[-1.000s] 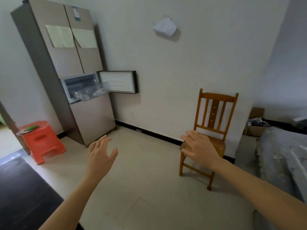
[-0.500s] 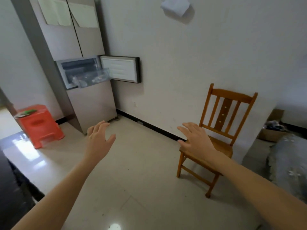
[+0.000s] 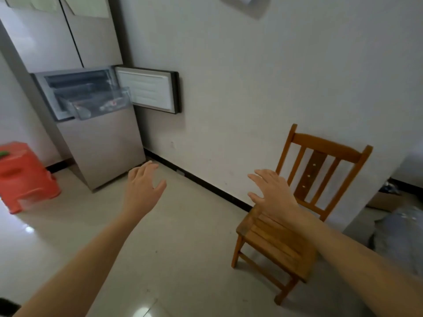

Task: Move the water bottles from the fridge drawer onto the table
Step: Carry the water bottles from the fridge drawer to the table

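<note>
Nothing in hand yet, and a trip risk on your right
Your left hand (image 3: 143, 187) and right hand (image 3: 273, 191) are spread wide and empty; the water bottles (image 3: 108, 106) lie in the pulled-out fridge drawer (image 3: 80, 110). Walking over, you could clip the chair (image 3: 274, 243) beside your right arm

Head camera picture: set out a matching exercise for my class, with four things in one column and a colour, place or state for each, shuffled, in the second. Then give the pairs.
Things
1. drawer
2. stool
3. chair
4. left hand

Descriptions
A. brown wood
B. fingers straight, holding nothing
C. clear plastic, pulled out
D. orange-red, left of the fridge

Pairs: 1-C, 2-D, 3-A, 4-B
</note>
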Demonstrator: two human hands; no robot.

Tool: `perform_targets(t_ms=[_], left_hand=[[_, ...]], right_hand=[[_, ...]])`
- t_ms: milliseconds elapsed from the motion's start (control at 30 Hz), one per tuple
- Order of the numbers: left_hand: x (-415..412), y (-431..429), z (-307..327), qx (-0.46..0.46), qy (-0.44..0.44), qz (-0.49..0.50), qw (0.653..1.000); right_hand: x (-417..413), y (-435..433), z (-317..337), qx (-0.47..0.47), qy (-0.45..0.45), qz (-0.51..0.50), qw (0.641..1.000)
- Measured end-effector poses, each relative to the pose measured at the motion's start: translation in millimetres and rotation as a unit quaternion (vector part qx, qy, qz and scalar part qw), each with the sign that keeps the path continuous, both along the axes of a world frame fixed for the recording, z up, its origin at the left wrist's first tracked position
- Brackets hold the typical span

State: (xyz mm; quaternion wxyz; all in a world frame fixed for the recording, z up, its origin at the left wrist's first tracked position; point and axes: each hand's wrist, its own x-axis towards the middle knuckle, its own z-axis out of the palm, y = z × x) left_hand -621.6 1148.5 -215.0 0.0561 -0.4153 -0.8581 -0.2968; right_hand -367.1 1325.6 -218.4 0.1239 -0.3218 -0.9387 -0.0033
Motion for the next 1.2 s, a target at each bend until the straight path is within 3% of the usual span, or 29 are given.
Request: perform_targets(t_ms=[333,633,767,1200], left_hand=[[-57,132,17,0.016,0.043,0.091,0.995],[-138,173,21,-0.102,0.115,0.201,0.967],[-192,184,17,-0.148,0.118,0.234,0.954],[-415,261,26,-0.172,0.079,0.271,0.944]], right_hand=[[-118,177,20,0.071,0.046,0.146,0.986],[-276,236,29,0.152,0.021,0.287,0.945],[-351,256,24,0.157,0.029,0.307,0.938],[-588,322,48,0.147,-0.068,0.273,0.948]])
